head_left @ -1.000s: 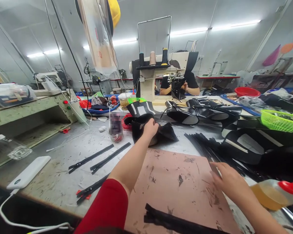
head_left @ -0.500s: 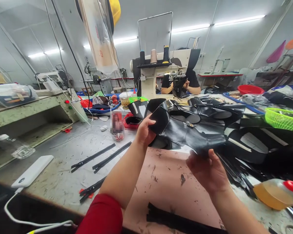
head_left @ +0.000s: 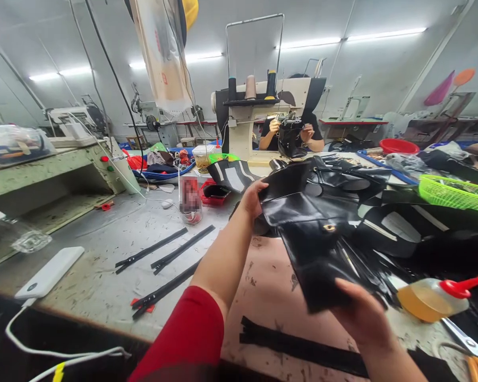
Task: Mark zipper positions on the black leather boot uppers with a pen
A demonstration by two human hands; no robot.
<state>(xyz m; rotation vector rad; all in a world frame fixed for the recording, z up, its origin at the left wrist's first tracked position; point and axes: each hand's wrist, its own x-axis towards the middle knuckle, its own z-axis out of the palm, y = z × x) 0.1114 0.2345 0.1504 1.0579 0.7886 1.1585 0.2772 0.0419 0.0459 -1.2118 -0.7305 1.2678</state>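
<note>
A glossy black leather boot upper (head_left: 302, 212) with a small gold buckle is stretched between my hands above the pink mat (head_left: 269, 281). My left hand (head_left: 253, 198) grips its upper left edge, thumb on top. At the lower right corner, my right hand (head_left: 362, 310) pinches the leather, slightly blurred. Several black zippers lie around: one zipper (head_left: 151, 246) and another zipper (head_left: 183, 249) on the grey table, a third zipper (head_left: 165, 289) over a red scrap, and a wide black zipper strip (head_left: 298, 350) along the mat's near edge.
More black uppers (head_left: 406, 228) are piled at the right. Near my right arm stand a glue bottle (head_left: 432, 300) with a red spout and scissors (head_left: 468, 339). A power bank (head_left: 50, 273) lies left. Behind the sewing machine (head_left: 242, 124), a co-worker's hands (head_left: 306, 132) hold black material.
The boot upper has swung downward and opened out flatter. My right hand has moved down and nearer with its lower end; my left hand keeps its grip, shifted slightly right.
</note>
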